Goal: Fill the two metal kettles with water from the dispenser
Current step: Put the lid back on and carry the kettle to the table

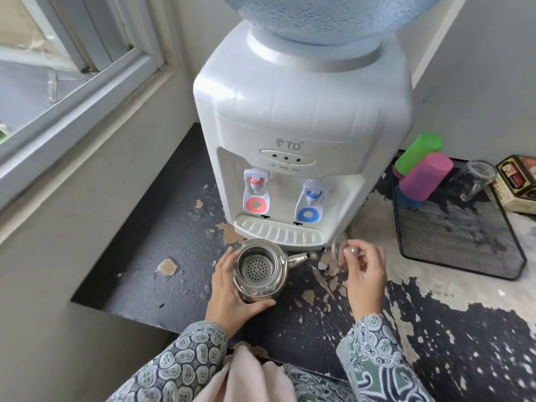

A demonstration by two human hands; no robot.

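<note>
Left hand (pixel 232 288) wraps open, empty-looking steel kettle (pixel 256 271): probably light, rigid, slick; right hand (pixel 364 269) pinches lid (pixel 342 252); grip the body firmly.

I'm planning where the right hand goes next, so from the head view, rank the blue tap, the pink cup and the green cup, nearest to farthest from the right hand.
1. blue tap: on the dispenser front, up and left of the right hand.
2. pink cup: lying on the mesh tray, up and right.
3. green cup: behind the pink one, by the wall.
</note>
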